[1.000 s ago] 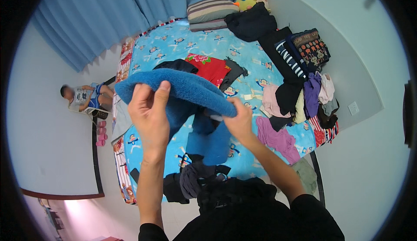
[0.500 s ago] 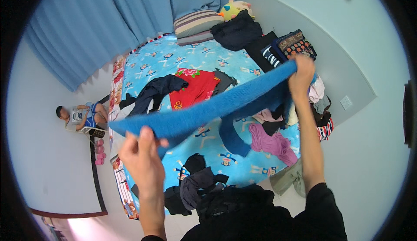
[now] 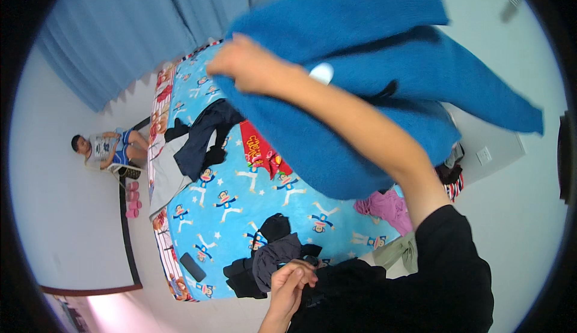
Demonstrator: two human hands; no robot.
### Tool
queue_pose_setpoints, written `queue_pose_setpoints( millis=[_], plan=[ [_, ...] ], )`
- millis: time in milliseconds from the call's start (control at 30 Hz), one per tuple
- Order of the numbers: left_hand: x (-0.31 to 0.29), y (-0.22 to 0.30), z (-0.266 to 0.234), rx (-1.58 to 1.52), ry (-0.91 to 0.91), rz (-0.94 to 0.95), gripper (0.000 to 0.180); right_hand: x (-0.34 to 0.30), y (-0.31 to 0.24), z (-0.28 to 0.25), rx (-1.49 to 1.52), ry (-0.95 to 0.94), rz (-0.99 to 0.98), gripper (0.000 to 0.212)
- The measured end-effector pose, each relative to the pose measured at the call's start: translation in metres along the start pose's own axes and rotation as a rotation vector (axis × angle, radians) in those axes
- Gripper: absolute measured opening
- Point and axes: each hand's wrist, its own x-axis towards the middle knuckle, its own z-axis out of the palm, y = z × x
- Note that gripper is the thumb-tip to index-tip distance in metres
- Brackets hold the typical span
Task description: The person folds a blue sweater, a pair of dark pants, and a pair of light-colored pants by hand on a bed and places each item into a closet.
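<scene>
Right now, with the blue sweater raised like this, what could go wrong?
Only the right hand grips the blue sweater, near one edge, so it might slip. The spread fabric hides part of the red cloth, so it could drag that unseen. A low swing might also sweep the dark phone-like slab off the bed.

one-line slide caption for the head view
Right hand holding up a blue garment over a bed with monkey-print bedding.
</scene>
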Motion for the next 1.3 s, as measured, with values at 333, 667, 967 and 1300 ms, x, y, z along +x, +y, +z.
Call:
queue_pose_setpoints(
  millis=[333,667,967,1300],
  plan=[
    [0.083,-0.123,-0.239,0.023,0.714,-0.328,0.016,-0.200,-0.041,0.375,0.464,-0.142,0.530,0.040],
    [0.336,-0.268,-0.301,0.199,0.409,-0.636,0.061,-0.582,0.085,0.436,0.681,-0.097,1.737,0.054],
    [0.423,-0.346,-0.248,-0.076,0.550,-0.293,0.029,-0.549,0.038,0.468,0.578,-0.618,1.544,0.049],
    [0.145,-0.251,-0.266,0.129,0.591,-0.333,0.025,-0.588,-0.153,0.304,1.560,-0.732,1.815,0.027]
  ],
)
